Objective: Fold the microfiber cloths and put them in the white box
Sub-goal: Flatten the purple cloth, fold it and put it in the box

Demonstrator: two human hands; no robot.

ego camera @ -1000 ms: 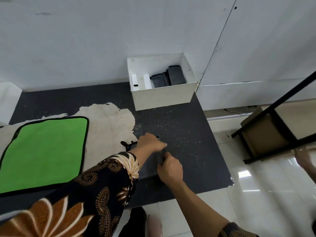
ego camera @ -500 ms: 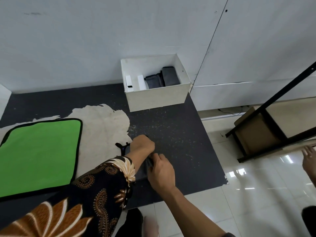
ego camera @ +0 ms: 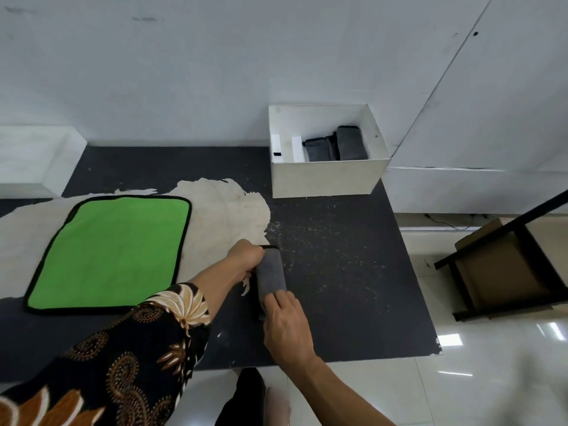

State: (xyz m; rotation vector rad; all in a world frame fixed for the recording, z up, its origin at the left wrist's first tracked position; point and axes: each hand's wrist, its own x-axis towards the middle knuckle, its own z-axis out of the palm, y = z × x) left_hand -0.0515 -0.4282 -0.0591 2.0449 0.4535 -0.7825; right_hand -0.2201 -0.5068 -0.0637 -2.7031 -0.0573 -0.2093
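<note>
Where the black mat has its surface worn away to a pale patch, a narrow folded grey cloth lies along the edge of that patch, held at both ends. The left hand, coming out of a patterned sleeve, grips the far end with its fingers curled round the cloth's left side. The right hand has its fingers bent down over the near end and holds it against the mat (the thumb I cannot see). The white box stands at the mat's far edge by the wall, well apart from the hands, with folded grey cloths packed on its right side. A green cloth with black trim lies spread flat to the left.
</note>
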